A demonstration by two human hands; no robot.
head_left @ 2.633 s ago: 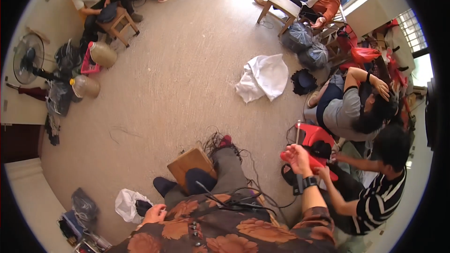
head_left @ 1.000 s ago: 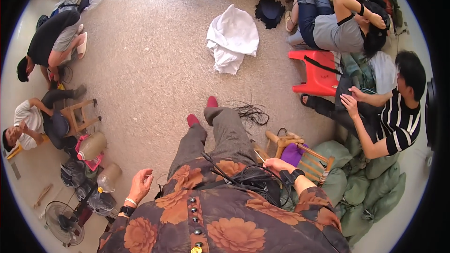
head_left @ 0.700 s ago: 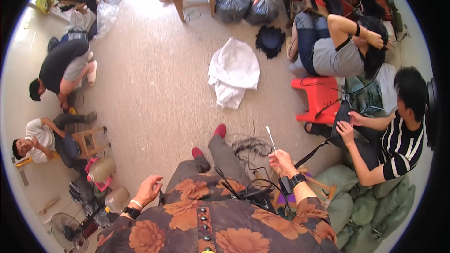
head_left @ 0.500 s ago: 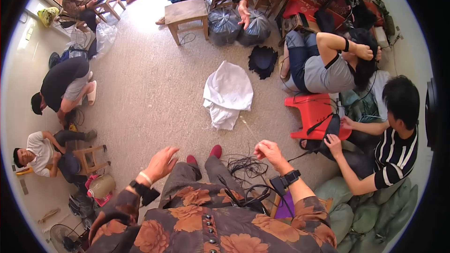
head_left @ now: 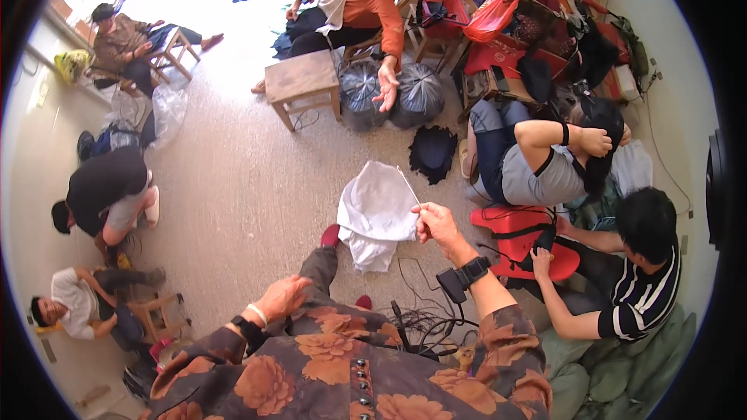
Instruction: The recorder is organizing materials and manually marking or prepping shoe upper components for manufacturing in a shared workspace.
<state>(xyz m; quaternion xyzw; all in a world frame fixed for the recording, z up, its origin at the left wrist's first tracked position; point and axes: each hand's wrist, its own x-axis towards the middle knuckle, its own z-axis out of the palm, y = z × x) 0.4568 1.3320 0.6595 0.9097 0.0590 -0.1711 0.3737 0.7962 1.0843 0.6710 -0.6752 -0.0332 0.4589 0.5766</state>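
Note:
My right hand (head_left: 438, 227) is closed round the lower end of a thin pale stick (head_left: 409, 188), which points up and slightly left. Its exact kind is too small to tell. Past that hand, a crumpled white cloth (head_left: 375, 210) lies on the floor, and the stick's tip overlaps its right edge in the picture. My left hand (head_left: 282, 298) hangs in front of my body, fingers loosely bent, with nothing visible in it. Both wrists carry dark straps, and black cables (head_left: 436, 325) run near my right forearm.
A red plastic stool (head_left: 517, 237) stands right, beside a seated person in stripes holding something dark. Ahead are a wooden stool (head_left: 299, 82), stuffed dark bags (head_left: 418, 96) and a dark cloth (head_left: 433, 153). Several people sit or crouch around. Green sacks (head_left: 607, 365) lie lower right.
My right hand has moved forward with the stick, which now points more upright near the cloth. My left hand has shifted lower and its fingers look more bent. My feet have stepped; the view has tilted up.

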